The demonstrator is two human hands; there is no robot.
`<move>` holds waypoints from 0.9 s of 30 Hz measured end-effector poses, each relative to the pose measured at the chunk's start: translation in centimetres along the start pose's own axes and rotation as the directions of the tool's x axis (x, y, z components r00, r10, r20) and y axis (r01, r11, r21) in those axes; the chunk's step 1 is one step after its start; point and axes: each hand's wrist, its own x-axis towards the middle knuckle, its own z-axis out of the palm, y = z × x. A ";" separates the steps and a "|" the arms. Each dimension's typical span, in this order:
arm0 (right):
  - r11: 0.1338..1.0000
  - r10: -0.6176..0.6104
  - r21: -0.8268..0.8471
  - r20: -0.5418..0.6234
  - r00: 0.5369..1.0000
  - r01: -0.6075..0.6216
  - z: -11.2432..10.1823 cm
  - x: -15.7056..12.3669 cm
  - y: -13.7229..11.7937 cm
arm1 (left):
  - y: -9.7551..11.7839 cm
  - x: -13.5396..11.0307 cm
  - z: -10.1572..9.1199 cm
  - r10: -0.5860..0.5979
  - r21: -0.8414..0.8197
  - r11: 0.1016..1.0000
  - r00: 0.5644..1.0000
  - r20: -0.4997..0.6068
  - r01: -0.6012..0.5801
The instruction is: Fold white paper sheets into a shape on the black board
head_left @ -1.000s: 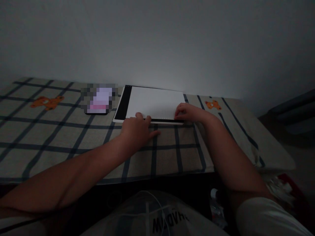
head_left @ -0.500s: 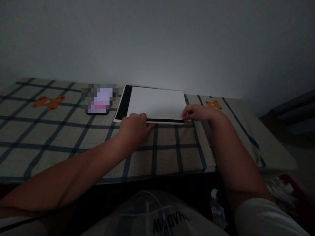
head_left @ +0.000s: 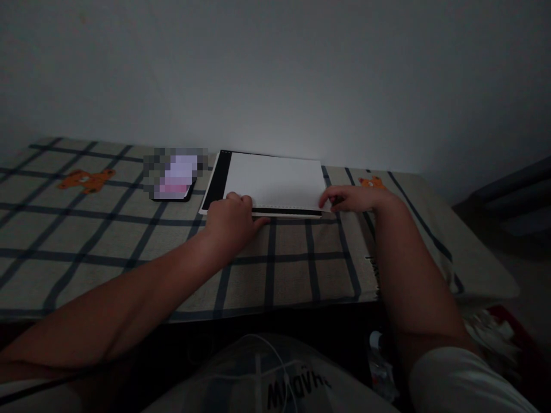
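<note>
A flat black-framed board [head_left: 216, 178] lies on the checked tablecloth [head_left: 107, 241] against the wall, with a white sheet of paper [head_left: 275, 180] on top of it. My left hand [head_left: 230, 221] rests at the board's near edge, thumb on the paper's lower left corner, fingers loosely curled on the cloth. My right hand [head_left: 353, 199] pinches the paper's lower right corner between thumb and fingers.
A dark phone with a lit, blurred screen [head_left: 174, 175] lies left of the board. Orange bear prints [head_left: 86, 179] mark the cloth. The wall [head_left: 275, 74] stands right behind the table. A white cable [head_left: 275, 358] lies across my lap.
My right hand has slid from the paper's near edge out to its lower right corner. My left hand has drawn its fingers in and shifted slightly left.
</note>
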 end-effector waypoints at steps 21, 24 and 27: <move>0.909 -0.396 -0.271 -0.328 0.858 0.316 5.2 4.0 -6.7 | 0.0 1.1 0.4 0.194 0.019 0.981 0.964 -0.184 -0.194; 0.907 -0.403 -0.278 -0.363 0.840 0.315 4.7 3.7 -6.2 | -0.7 1.7 0.0 0.245 -0.034 0.964 0.930 -0.273 -0.264; 0.898 -0.423 -0.314 -0.427 0.799 0.308 4.2 3.4 -5.8 | -1.5 2.6 -0.2 0.343 -0.083 0.913 0.863 -0.371 -0.399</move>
